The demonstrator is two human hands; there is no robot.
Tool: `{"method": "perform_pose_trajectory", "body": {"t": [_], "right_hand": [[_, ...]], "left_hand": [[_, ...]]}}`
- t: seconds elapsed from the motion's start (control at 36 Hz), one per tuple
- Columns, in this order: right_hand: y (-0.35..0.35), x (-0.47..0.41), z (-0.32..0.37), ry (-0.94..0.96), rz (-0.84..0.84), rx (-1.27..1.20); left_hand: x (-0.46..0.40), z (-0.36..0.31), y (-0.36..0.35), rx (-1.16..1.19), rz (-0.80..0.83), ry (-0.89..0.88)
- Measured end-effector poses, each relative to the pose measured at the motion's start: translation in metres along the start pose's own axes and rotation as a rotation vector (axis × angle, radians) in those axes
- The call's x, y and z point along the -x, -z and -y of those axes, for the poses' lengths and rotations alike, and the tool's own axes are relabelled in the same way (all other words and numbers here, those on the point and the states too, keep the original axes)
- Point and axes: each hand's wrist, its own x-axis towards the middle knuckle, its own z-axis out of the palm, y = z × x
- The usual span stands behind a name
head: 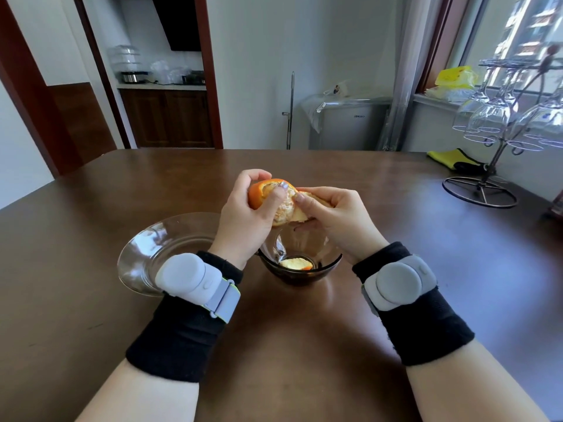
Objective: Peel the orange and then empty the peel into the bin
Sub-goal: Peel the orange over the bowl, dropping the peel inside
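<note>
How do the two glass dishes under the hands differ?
The clear glass plate is wide and shallow, while the dark glass bowl is narrower and deeper. The plate looks untinted; the bowl has a smoky tint. No peel shows on the plate's visible part, whereas the bowl holds a piece of peel. Both are see-through and stand on the wooden table.
</note>
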Motion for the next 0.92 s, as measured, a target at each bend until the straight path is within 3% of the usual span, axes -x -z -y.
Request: {"method": "perform_pose_trajectory", "body": {"t": [0.17, 0.31, 0.47, 0.58, 0.78, 0.92], "right_hand": [[0.002, -0.002, 0.000, 0.025, -0.057, 0.114], [0.003, -0.003, -0.003, -0.007, -0.101, 0.130], [0.003, -0.002, 0.000, -0.089, -0.101, -0.189], [0.002, -0.001, 0.003, -0.170, -0.071, -0.432], [0.001, -0.001, 0.002, -0.128, -0.156, -0.479], [-0.002, -0.001, -0.001, -0.004, -0.265, -0.201]], "left_hand": [[0.001, 0.002, -0.003, -0.031, 0.031, -0.038], [-0.001, 0.002, -0.003, 0.121, 0.024, 0.048], [-0.001, -0.009, -0.002, 0.409, 0.020, 0.268], [-0.002, -0.010, -0.001, 0.489, 0.032, 0.301], [0.000, -0.004, -0.001, 0.054, -0.005, 0.033], [0.000, -0.005, -0.001, 0.024, 0.059, 0.085]]}}
